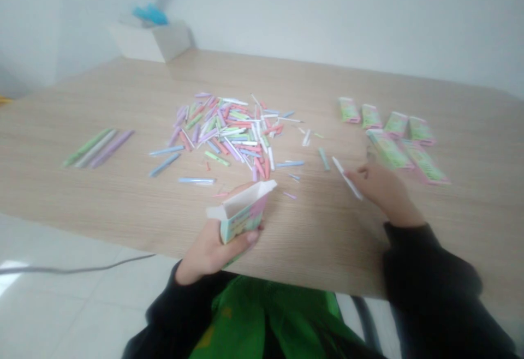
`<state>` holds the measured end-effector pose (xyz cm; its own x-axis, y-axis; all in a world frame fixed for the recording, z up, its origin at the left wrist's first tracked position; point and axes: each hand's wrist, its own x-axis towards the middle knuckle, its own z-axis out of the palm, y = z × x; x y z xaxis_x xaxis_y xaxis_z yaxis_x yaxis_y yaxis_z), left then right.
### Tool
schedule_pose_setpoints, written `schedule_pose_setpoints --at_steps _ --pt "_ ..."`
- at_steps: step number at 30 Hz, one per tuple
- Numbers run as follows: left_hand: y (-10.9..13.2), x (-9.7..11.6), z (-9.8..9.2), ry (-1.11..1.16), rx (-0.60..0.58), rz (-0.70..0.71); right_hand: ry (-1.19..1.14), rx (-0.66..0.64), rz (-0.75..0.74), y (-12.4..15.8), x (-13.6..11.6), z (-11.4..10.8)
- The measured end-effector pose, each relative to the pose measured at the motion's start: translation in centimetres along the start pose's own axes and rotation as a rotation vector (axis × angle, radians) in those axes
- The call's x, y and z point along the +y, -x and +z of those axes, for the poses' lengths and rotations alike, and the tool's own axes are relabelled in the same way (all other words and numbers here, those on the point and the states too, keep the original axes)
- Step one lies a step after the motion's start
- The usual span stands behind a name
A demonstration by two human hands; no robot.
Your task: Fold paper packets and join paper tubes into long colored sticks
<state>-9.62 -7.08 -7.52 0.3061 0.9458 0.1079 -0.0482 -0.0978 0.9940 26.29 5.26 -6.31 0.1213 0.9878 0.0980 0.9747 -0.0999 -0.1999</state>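
My left hand (216,247) wraps round a small pastel cardboard box (244,218) near the table's front edge. The top of the box is open, with its white flaps raised; what lies inside cannot be made out. On the right, my right hand (379,187) pinches a slim white stick (347,178) just above the table or touching it. Beyond the box spreads a loose pile of pastel sticks (229,130) in purple, red, green, blue and white. A short blue-green stick (323,159) lies left of the white one.
Several green-and-pink boxes (396,124) lie at the right. Long green, white and purple sticks (98,149) rest side by side at the left. A white bin (147,40) with something blue in it stands at the back left. A cable (82,269) runs across the floor.
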Motion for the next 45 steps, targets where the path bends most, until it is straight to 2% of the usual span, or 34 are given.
schedule_pose_setpoints --at_steps 2,4,8,10,13,16,21,23,27,32,34,37,40,43,45 --pt "-0.2 0.2 0.1 -0.015 -0.008 0.014 0.034 -0.063 -0.012 -0.8 1.6 1.3" --pt "-0.5 0.6 0.3 -0.024 -0.044 0.049 0.039 -0.068 -0.028 -0.8 2.2 1.7" --pt "-1.3 0.9 0.6 -0.072 -0.072 0.145 -0.007 -0.011 -0.07 0.3 1.0 0.0" --pt "-1.7 0.7 0.6 -0.129 -0.035 0.214 -0.146 0.053 -0.165 1.3 -0.8 -1.3" --pt "-2.2 -0.1 0.8 -0.213 0.0 0.325 -0.496 0.171 -0.419 3.4 -4.5 -2.9" --pt "-2.2 -1.0 1.0 -0.222 0.019 0.362 -0.771 0.189 -0.592 5.8 -8.7 -4.2" --pt "-1.6 -2.1 1.5 -0.198 0.1 0.342 -1.262 0.171 -0.617 9.3 -14.2 -6.5" --pt "-1.5 -2.2 1.6 -0.2 0.096 0.36 -1.344 0.104 -0.632 10.2 -15.7 -6.9" --pt "-2.1 -1.6 1.6 -0.191 0.094 0.505 -1.324 -0.087 -0.749 11.1 -17.3 -6.5" --pt "-2.8 -0.8 1.4 -0.199 0.045 0.601 -1.044 -0.325 -0.836 10.9 -17.3 -5.7" --pt "-2.6 -0.9 1.3 -0.173 0.085 0.596 -0.958 -0.301 -0.861 10.6 -17.2 -5.6" --pt "-2.1 -1.1 1.3 -0.164 0.115 0.567 -0.871 -0.171 -0.939 10.4 -17.6 -5.5" --pt "-1.6 -0.9 1.0 -0.206 0.144 0.53 -0.806 -0.101 -1.007 10.1 -18.4 -5.4" --pt "-0.7 -0.4 -0.3 -0.193 0.251 0.485 -0.813 -0.056 -1.009 9.1 -19.2 -5.5" --pt "0.3 -0.2 -1.9 -0.164 0.308 0.412 -0.811 -0.083 -1.013 7.4 -20.3 -5.4"
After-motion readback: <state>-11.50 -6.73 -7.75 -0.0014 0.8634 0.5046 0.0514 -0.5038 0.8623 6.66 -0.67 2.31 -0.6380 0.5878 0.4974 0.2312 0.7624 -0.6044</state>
